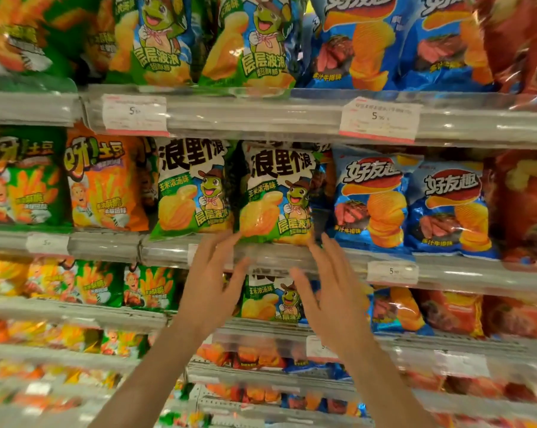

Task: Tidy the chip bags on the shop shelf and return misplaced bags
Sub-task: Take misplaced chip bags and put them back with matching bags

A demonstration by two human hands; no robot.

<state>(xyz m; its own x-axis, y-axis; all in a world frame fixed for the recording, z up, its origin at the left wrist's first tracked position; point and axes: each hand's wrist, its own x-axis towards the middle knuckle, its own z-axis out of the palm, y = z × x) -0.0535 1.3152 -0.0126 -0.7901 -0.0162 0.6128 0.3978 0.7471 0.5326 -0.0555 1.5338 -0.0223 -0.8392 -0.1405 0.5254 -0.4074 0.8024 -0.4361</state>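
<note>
Two green chip bags with a turtle mascot stand side by side on the middle shelf, the left one (193, 189) and the right one (278, 194). My left hand (213, 276) is raised just below the right bag, fingers spread, its fingertips near that bag's lower left corner. My right hand (326, 282) is held up under the bag's lower right corner, fingers apart too. Neither hand holds anything. Whether the fingertips touch the bag is unclear. Another green turtle bag (270, 299) sits one shelf down, partly hidden behind my hands.
Blue steak-flavour bags (370, 199) stand right of the green ones, red bags (526, 205) further right. Orange (103, 183) and green fry-stick bags (23, 180) fill the left. Clear shelf rails (261, 115) carry price tags (380, 118). More bags crowd the shelves above and below.
</note>
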